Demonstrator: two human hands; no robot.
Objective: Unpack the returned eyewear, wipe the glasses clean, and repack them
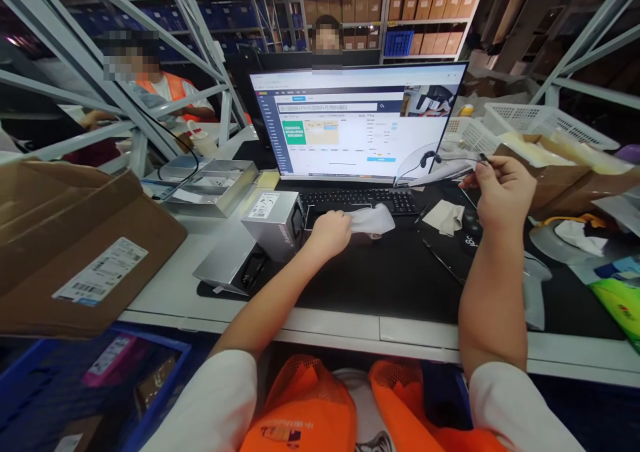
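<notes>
My left hand (330,233) is closed on a small white cloth (373,220) that rests on the black desk mat (390,272) just in front of the keyboard (360,201). My right hand (503,189) is raised to the right of the monitor (357,122) and pinches the arm of a pair of glasses (435,165) with clear lenses, held above the mat. A silver box (273,222) with a white label stands just left of my left hand. A folded grey cloth (447,217) lies on the mat below the glasses.
An open silver box lid (215,185) lies behind the silver box. A large cardboard box (75,252) fills the left. White baskets (545,122) and brown packaging stand at the right. Two people sit beyond the monitor. Shelves of cartons line the back.
</notes>
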